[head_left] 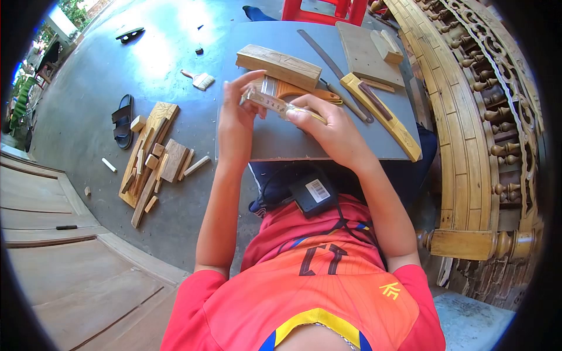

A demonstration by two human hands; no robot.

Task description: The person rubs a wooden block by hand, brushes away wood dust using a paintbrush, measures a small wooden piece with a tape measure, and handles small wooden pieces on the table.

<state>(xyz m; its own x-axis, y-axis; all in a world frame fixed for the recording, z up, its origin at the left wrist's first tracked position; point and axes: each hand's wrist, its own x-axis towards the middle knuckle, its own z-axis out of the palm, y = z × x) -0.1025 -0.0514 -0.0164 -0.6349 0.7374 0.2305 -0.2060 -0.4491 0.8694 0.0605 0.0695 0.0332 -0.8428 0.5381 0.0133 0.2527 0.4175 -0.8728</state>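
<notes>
A folding ruler with printed numbers [272, 103] spans between my two hands above the grey board [281, 153]. My left hand [239, 108] is at its left end, index finger raised and the other fingers closed around that end. My right hand [328, 126] grips its right end between thumb and fingers. Just behind the hands lies a thick wooden block [280, 65], with a wide brush with an orange handle [287, 89] beside it. To the right are a long metal blade [321, 54] and a yellow wooden tool [381, 120] with a brown strip on it.
Wood pieces [174, 159] lie on the floor at left, near a black sandal [122, 121] and a small brush [199, 79]. A flat wooden board [366, 55] is at the table's back right. A carved wooden railing [500, 128] runs along the right; a red stool [325, 10] stands behind.
</notes>
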